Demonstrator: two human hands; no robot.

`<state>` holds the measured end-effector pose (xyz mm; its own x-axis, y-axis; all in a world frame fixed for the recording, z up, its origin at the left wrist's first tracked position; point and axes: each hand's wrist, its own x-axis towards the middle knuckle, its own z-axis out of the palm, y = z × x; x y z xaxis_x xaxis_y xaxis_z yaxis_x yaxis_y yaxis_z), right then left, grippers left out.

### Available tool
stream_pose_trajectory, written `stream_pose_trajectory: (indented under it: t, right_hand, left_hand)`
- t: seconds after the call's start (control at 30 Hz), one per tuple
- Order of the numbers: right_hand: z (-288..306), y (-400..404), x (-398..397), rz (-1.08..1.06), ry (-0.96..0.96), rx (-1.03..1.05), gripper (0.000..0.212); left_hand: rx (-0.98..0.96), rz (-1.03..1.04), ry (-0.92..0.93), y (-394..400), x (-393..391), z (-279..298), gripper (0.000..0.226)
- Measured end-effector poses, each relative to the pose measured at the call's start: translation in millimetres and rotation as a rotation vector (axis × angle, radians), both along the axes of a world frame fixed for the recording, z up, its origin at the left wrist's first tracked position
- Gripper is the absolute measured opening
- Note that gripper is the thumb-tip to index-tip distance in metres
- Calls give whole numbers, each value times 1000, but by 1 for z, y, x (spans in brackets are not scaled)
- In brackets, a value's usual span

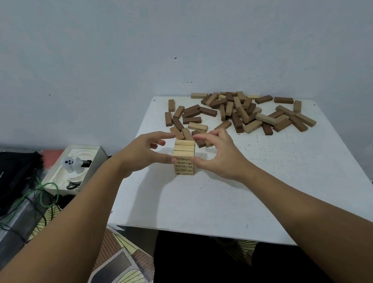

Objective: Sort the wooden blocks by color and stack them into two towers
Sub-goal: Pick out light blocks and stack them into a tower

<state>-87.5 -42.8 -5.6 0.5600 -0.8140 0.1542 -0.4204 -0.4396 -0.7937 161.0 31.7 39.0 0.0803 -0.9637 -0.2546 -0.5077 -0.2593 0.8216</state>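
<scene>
Nearest you, your two bare forearms reach in over the front edge of the white table, a flat, scuffed board with dark specks. Your left hand and right hand bracket the light tower, a small square stack of pale, smooth wooden blocks with printed numbers on their ends, three laid side by side on top. Your left thumb touches the tower's left face and your right thumb its right face; the fingers arch loosely above the top layer, curled in a narrow cradle around the tower without lifting it. Just behind the tower and off to its right lies the loose pile of rectangular blocks, dark brown and tan mixed, against the pale wall. Left of the tower, off the table, sits a white moulded tray.
</scene>
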Motion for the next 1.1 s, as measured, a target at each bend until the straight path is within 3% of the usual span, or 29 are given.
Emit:
stream_pose_trajectory:
  t: [0.47,0.63,0.8,0.87,0.93,1.03,1.1]
  right_hand:
    - [2,0,2,11,-12,20,59]
    - [4,3,-3,-8,-34,31,69]
    - [6,-1,-12,-46,-100,66,43]
    - [6,-6,-17,-97,-93,51,42]
    - [7,-13,-23,-148,-91,29,36]
    - [8,-23,-35,-210,-39,-19,30]
    - [8,-33,-46,-226,56,-50,27]
  left_hand:
    - [4,-16,60,2,-3,4,55]
    - [25,17,59,2,-2,5,82]
    - [40,35,76,5,3,22,103]
    - [-27,89,137,2,1,32,93]
    - [-121,152,145,-6,-7,43,68]
    - [-274,236,2,-23,-30,55,26]
    - [-328,242,-91,-39,-51,58,10]
